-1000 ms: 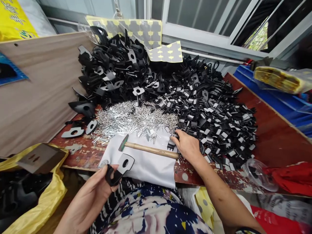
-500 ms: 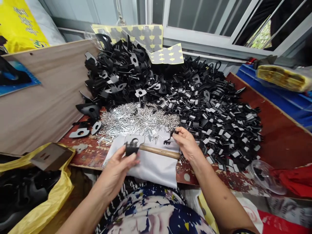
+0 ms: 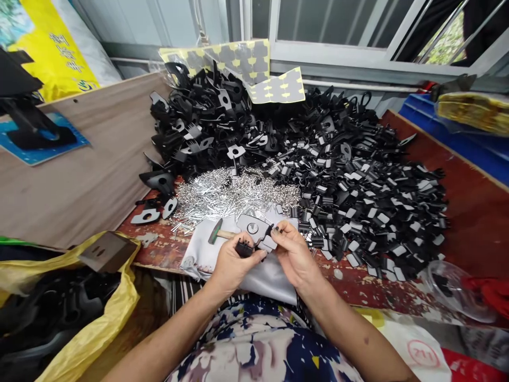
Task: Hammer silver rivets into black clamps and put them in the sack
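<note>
My left hand (image 3: 234, 265) is closed on a black plastic clip part (image 3: 244, 248); a broad grey flat piece with a round hole shows just beyond, and I cannot tell if it belongs to it. Between thumb and fingers, my right hand (image 3: 293, 254) pinches a small black toothed clip piece (image 3: 269, 244) with a grey face. The two parts meet or nearly touch; fingers hide the exact contact. Below them, a hammer (image 3: 216, 232) with a wooden handle lies on a whitish cloth (image 3: 199, 254). My left hand covers part of its handle.
A pile of silver pins (image 3: 234, 193) lies behind the cloth. Small black clip pieces (image 3: 358, 196) are heaped at right, larger black parts (image 3: 199, 111) at back left. A wooden board (image 3: 99, 138) borders the left. A yellow bag (image 3: 129, 286) holds black parts; a clear plastic bowl (image 3: 457, 297) sits right.
My hands have come together over the cloth, bringing the two black parts close to each other. The hammer's head is now uncovered. The camera view has shifted slightly.
</note>
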Demonstrator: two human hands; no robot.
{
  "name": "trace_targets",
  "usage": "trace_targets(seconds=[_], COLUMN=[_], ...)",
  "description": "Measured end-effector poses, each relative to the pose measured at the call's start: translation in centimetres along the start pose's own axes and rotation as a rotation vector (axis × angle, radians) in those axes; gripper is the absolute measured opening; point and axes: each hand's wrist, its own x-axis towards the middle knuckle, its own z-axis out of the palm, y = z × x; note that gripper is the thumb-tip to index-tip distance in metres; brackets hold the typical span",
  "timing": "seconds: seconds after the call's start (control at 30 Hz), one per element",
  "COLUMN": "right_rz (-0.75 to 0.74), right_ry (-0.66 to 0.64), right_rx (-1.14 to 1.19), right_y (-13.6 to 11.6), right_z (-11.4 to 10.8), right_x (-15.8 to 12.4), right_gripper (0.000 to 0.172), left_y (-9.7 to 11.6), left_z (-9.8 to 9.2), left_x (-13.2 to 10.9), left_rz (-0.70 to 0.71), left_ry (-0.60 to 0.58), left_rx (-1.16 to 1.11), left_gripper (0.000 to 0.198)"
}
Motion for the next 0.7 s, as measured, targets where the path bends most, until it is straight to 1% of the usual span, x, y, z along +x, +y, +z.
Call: trace_targets(seconds=[0.07, 0.1, 0.13, 0.23, 0.27, 0.3, 0.4, 0.47, 0.53, 0.6, 0.67, 0.7], right_rz=[-0.18, -0.219, -0.198, 0.07, 0.116, 0.119, 0.051, 0.059, 0.079, 0.09, 0.082, 0.075], right_ry=[0.073, 0.089, 0.08, -0.018, -0.031, -0.029, 0.001, 0.012, 0.018, 0.009, 0.012, 0.02], right_rx=[-0.097, -0.112, -0.092, 0.099, 0.144, 0.165, 0.16, 0.147, 0.129, 0.09, 0.029, -0.007], right_y=[0.6, 0.7, 0.8, 0.4, 0.2, -0.1, -0.7, -1.0, -1.3, -1.4, -1.3, -1.2], right_z=[0.2, 0.3, 0.3, 0.3, 0.3, 0.3, 0.1, -0.3, -1.0, -2.2, -3.7, -4.6], right_x=[-0.3, -0.3, -0.3, -0.1, 0.0, 0.1, 0.0, 0.0, 0.1, 0.1, 0.0, -0.3], right_gripper=[0.031, 0.03, 0.03, 0.035, 0.037, 0.038, 0.038, 0.037, 0.039, 0.04, 0.035, 0.032], left_y=[0.4, 0.7, 0.8, 0.8, 0.5, 0.2, -0.6, -0.7, -0.4, -0.2, -0.1, -0.1], left_z=[-0.4, -0.6, -0.8, -1.4, -1.5, -1.6, -1.7, -1.5, -1.4, -1.5, -2.0, -2.4], left_x=[-0.2, -0.3, -0.4, -0.6, -0.8, -0.9, -1.4, -1.6, -1.5, -1.3, -1.1, -1.2], left_rz=[0.027, 0.042, 0.054, 0.051, 0.033, 0.004, -0.12, -0.174, -0.184, -0.17, -0.175, -0.19], left_ry=[0.008, 0.012, 0.012, 0.003, 0.0, -0.008, -0.045, -0.038, 0.023, 0.106, 0.157, 0.16], left_rx=[0.084, 0.115, 0.134, 0.113, 0.076, 0.02, -0.215, -0.331, -0.38, -0.397, -0.407, -0.416], left_gripper=[0.035, 0.034, 0.035, 0.036, 0.036, 0.036, 0.038, 0.04, 0.041, 0.042, 0.042, 0.042])
